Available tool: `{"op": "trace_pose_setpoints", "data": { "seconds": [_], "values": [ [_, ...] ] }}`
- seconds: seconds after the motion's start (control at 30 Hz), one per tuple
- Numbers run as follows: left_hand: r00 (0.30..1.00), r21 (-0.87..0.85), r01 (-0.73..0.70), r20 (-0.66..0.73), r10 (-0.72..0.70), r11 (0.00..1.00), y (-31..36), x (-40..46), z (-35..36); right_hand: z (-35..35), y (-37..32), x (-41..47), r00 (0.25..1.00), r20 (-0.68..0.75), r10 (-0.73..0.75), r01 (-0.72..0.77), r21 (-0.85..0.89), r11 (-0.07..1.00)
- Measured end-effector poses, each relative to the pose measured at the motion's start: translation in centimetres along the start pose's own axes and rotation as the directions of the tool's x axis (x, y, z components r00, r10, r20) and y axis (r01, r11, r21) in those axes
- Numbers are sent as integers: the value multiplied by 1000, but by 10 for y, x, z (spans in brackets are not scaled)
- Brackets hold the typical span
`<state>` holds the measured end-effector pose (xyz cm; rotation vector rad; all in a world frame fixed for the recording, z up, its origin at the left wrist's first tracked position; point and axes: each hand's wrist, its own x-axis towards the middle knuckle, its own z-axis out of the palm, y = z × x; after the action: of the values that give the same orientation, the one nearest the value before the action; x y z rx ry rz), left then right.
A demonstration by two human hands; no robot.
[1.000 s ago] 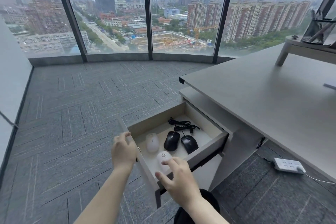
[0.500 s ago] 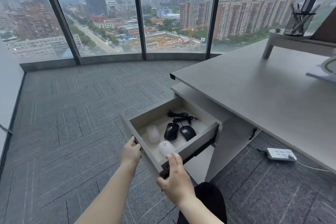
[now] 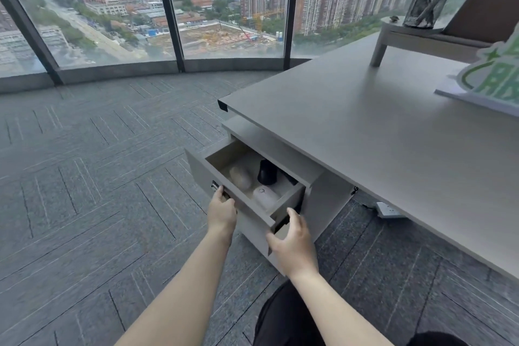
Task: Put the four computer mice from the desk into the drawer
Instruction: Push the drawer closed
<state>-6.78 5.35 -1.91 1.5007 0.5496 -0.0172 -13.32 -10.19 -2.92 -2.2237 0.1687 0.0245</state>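
Hands sit nearest: the left hand (image 3: pixel 222 212) has its fingers curled on the drawer (image 3: pixel 224 188) front, and the right hand (image 3: pixel 293 244), fingers loosely spread, cups the front's right corner. Neither holds a mouse. The drawer is half open beneath the tabletop (image 3: pixel 365 135), which shows no mice. Inside lie a pale mouse (image 3: pixel 240 177), a white mouse (image 3: pixel 265 195) and a black mouse (image 3: pixel 266 173); the fourth is hidden by the overhang. Closing appears to be all that remains.

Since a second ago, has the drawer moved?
Yes. The drawer has slid inward under the desk; the desk's lower shelf now hides the cables and part of the black mice.
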Motion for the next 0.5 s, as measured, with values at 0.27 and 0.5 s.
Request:
{"op": "trace_pose_setpoints", "data": {
  "seconds": [0.27,0.5],
  "values": [
    [996,-68,41,86,-35,997,7,24,57,-22,19,47,985,-129,111,-107,38,994],
    [984,-100,56,176,-38,993,7,34,85,-32,29,75,976,-155,155,-139,109,984]
  ]
}}
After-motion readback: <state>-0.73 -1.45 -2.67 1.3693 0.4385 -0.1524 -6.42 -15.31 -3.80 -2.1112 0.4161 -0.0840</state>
